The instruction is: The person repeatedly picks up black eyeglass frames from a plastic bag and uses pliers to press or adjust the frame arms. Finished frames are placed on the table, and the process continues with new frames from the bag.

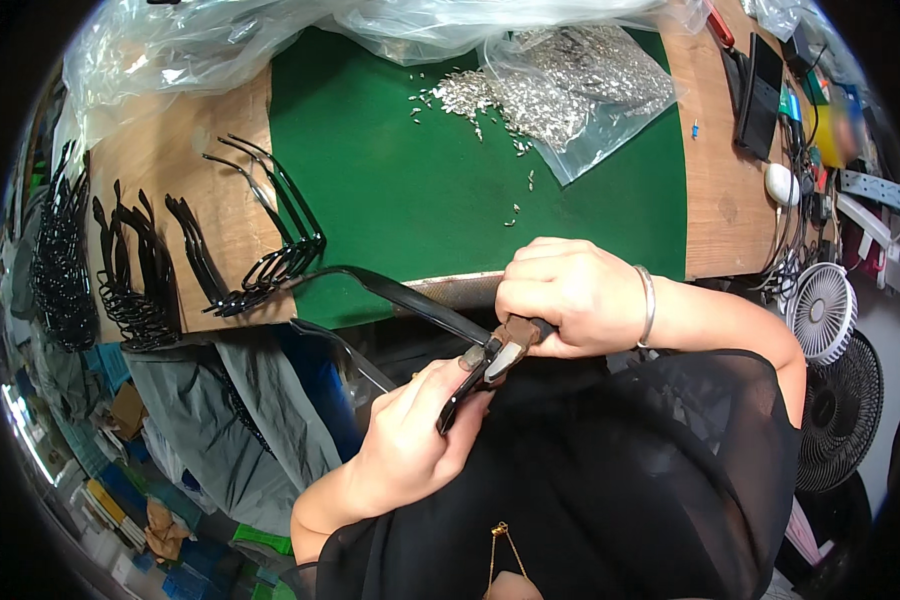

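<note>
My left hand (407, 432) grips a black eyeglass frame (402, 294) by its front, near the table's front edge. One temple arm reaches up and left over the green mat; the other hangs lower, left of my hand. My right hand (568, 292), wrapped round the handles, holds a pair of pliers (513, 347) with rusty brown and bare metal jaws. The jaws are at the frame near my left fingertips. Whether they clamp the hinge area or only touch it, I cannot tell. My fingers hide most of the frame's front.
A green mat (370, 150) covers the middle of the wooden table. On it lie small silvery metal pieces (462, 92) and a clear bag (585, 90) full of them. Black eyeglass frames (280, 255) stand stacked at left. A phone (760, 95), cables and fans (822, 312) are at right.
</note>
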`<state>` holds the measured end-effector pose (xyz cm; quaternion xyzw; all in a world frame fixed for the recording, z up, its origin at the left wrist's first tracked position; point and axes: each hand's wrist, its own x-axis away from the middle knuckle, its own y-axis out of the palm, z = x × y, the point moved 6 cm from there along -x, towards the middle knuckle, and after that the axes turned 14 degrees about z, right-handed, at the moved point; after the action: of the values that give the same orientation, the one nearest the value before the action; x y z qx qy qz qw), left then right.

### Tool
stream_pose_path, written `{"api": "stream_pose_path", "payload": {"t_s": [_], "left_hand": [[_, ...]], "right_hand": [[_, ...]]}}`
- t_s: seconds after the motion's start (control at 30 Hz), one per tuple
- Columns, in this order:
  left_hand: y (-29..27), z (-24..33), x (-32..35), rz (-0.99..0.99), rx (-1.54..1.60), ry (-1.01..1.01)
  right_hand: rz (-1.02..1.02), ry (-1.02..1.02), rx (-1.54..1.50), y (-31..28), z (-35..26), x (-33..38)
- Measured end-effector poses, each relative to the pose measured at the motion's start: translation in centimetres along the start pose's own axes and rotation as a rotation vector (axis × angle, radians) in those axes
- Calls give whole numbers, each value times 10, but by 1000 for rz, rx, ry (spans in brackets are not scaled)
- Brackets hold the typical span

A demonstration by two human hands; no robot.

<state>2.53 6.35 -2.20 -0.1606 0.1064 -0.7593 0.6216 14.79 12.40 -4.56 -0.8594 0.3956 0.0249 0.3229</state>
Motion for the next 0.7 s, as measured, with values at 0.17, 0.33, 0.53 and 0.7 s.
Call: {"api": "stream_pose_path", "payload": {"t_s": [0.17, 0.33, 0.53, 0.7], "left_hand": [[5, -7, -4, -7, -57, 104], [0, -12, -5, 53, 55, -43], [-49, -51, -26, 308, 150, -235], [-85, -74, -41, 317, 200, -232]], "right_hand": [[50, 46, 77, 4, 6, 10], [52, 150, 31, 3, 9, 6], [143, 350, -17, -7, 26, 6], [197, 384, -99, 1, 32, 2]]}}
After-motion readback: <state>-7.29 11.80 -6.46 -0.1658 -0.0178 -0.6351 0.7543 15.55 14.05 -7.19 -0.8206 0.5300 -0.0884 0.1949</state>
